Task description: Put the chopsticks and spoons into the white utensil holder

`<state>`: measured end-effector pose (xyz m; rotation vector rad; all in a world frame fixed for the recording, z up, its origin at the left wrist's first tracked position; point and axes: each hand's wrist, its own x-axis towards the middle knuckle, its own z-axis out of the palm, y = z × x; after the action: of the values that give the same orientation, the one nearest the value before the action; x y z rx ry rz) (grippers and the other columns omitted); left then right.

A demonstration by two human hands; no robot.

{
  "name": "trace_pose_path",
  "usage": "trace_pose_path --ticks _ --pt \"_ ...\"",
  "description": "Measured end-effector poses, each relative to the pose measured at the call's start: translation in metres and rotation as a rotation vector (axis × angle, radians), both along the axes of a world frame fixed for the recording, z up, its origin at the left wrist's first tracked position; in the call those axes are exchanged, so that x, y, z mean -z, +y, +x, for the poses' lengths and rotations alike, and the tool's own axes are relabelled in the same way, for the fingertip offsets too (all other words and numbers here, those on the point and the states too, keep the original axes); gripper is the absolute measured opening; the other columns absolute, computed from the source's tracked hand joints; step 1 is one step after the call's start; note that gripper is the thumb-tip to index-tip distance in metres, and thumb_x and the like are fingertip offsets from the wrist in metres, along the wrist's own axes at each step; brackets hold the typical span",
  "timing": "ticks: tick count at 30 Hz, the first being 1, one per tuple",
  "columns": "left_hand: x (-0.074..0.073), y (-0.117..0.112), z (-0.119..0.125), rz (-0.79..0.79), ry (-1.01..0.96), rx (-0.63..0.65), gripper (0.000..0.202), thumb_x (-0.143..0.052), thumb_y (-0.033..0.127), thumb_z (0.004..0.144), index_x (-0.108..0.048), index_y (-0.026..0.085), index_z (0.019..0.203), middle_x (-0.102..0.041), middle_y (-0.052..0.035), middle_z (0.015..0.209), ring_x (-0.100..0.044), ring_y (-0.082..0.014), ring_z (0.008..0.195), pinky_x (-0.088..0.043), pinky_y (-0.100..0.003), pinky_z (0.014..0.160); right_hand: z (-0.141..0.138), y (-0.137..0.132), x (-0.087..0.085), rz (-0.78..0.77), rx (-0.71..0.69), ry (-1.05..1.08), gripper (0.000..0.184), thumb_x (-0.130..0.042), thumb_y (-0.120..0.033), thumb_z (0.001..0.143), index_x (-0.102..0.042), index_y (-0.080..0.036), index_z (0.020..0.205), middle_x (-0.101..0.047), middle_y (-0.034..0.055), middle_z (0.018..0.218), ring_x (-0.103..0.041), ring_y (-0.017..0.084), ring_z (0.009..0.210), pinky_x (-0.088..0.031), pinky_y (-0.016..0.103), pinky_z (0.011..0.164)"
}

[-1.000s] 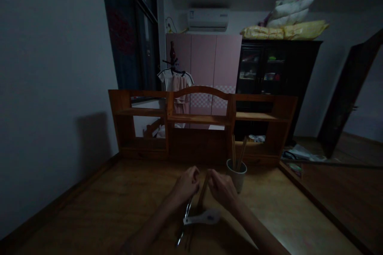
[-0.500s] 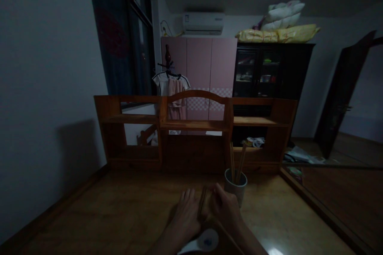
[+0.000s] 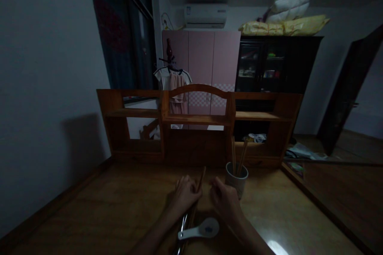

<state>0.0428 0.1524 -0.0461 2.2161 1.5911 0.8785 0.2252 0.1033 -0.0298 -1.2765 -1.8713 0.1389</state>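
Observation:
My left hand [image 3: 187, 192] is closed around a wooden chopstick [image 3: 202, 176], whose upper end sticks out past the fingers. Just right of it, my right hand [image 3: 226, 198] has its fingers curled in; whatever they may hold is hidden. A white spoon [image 3: 208, 228] with a blue mark in its bowl lies on the table below both hands. Shiny, thin metal sticks [image 3: 183, 221] lie partly beneath the spoon's handle, their kind unclear in the dim light. Beside my right hand stands a grey cup [image 3: 236, 185] with several wooden chopsticks [image 3: 243, 157] upright in it.
A low wooden shelf unit [image 3: 196, 119] runs along the back of the wooden table [image 3: 125, 203]. The table's raised right edge [image 3: 314, 203] and the wall [image 3: 54, 147] on the left bound it. A pink wardrobe [image 3: 200, 55] stands behind.
My left hand, flat with fingers stretched before, has closed around a chopstick. The right hand stays curled near the cup. The view has dipped, showing more of the spoon and metal sticks.

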Motion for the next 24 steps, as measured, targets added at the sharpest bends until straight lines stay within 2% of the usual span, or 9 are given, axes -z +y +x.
trace_pose_path --ticks 3,6,8,10,13,15,18,20,24 --pt "0.003 0.022 -0.016 -0.191 -0.459 0.041 0.038 -0.067 0.051 0.070 -0.065 0.014 0.065 -0.056 -0.0047 0.076 -0.053 -0.0201 0.079 -0.038 -0.029 0.072 0.002 -0.005 -0.012 -0.079 -0.077 -0.060 0.017 -0.045 -0.020 0.091 -0.059 -0.019 0.100 -0.065 0.0015 0.072 -0.062 0.016 0.062 -0.035 0.022 0.057" --pt "0.007 0.035 -0.026 -0.383 -0.740 0.098 0.050 -0.069 0.062 0.064 -0.064 0.012 0.065 -0.051 -0.0004 0.061 -0.048 -0.0143 0.060 -0.033 -0.025 0.057 0.013 -0.009 -0.022 -0.280 -0.225 -0.183 0.010 -0.054 -0.024 0.087 -0.063 -0.019 0.088 -0.064 -0.0003 0.066 -0.060 0.015 0.060 -0.032 0.021 0.051" --pt "0.011 0.038 -0.028 -0.426 -0.814 0.106 0.053 -0.069 0.065 0.064 -0.064 0.012 0.069 -0.049 0.0015 0.058 -0.045 -0.0118 0.054 -0.031 -0.023 0.052 0.022 -0.010 -0.025 -0.431 -0.303 -0.235 0.010 -0.059 -0.026 0.083 -0.065 -0.018 0.084 -0.067 0.0013 0.073 -0.062 0.015 0.064 -0.033 0.019 0.050" --pt "0.015 0.039 -0.025 -0.453 -0.898 0.102 0.054 -0.071 0.064 0.063 -0.064 0.012 0.075 -0.050 0.0021 0.060 -0.045 -0.0101 0.053 -0.032 -0.021 0.050 0.029 -0.010 -0.026 -0.550 -0.385 -0.250 0.017 -0.067 -0.025 0.077 -0.067 -0.018 0.092 -0.069 0.0027 0.084 -0.064 0.016 0.070 -0.037 0.018 0.053" --pt "0.018 0.039 -0.020 -0.483 -0.992 0.093 0.053 -0.074 0.061 0.063 -0.062 0.012 0.079 -0.046 0.0045 0.058 -0.041 -0.0074 0.048 -0.029 -0.019 0.046 0.034 -0.010 -0.023 -0.640 -0.487 -0.215 0.039 -0.072 -0.013 0.067 -0.067 -0.022 0.105 -0.070 0.0013 0.091 -0.065 0.015 0.073 -0.041 0.016 0.055" --pt "0.018 0.040 -0.019 -0.508 -1.042 0.082 0.052 -0.072 0.062 0.065 -0.059 0.013 0.076 -0.042 0.0066 0.053 -0.038 -0.0062 0.043 -0.026 -0.018 0.043 0.032 -0.010 -0.019 -0.690 -0.508 -0.166 0.045 -0.066 -0.005 0.067 -0.067 -0.024 0.107 -0.070 -0.0005 0.086 -0.065 0.013 0.067 -0.041 0.015 0.051" --pt "0.015 0.042 -0.021 -0.554 -1.134 0.055 0.054 -0.068 0.067 0.066 -0.046 0.017 0.066 -0.036 0.0090 0.049 -0.032 -0.0050 0.037 -0.024 -0.018 0.039 0.024 -0.011 -0.013 -0.767 -0.527 -0.078 0.045 -0.059 -0.001 0.070 -0.066 -0.023 0.109 -0.070 -0.0016 0.075 -0.065 0.012 0.060 -0.041 0.013 0.046" --pt "0.012 0.044 -0.025 -0.571 -1.203 0.041 0.057 -0.067 0.068 0.066 -0.038 0.019 0.061 -0.035 0.0093 0.048 -0.031 -0.0045 0.036 -0.022 -0.018 0.038 0.019 -0.012 -0.009 -0.767 -0.528 -0.030 0.041 -0.059 -0.003 0.071 -0.067 -0.021 0.107 -0.071 -0.0004 0.075 -0.068 0.014 0.063 -0.042 0.013 0.047" --pt "0.007 0.046 -0.033 -0.587 -1.340 0.036 0.054 -0.067 0.062 0.072 -0.035 0.019 0.062 -0.046 0.0053 0.053 -0.046 -0.0065 0.043 -0.029 -0.017 0.041 0.011 -0.012 0.000 -0.726 -0.497 0.034 0.032 -0.062 -0.006 0.072 -0.068 -0.020 0.101 -0.073 0.0027 0.080 -0.070 0.017 0.069 -0.044 0.014 0.047"
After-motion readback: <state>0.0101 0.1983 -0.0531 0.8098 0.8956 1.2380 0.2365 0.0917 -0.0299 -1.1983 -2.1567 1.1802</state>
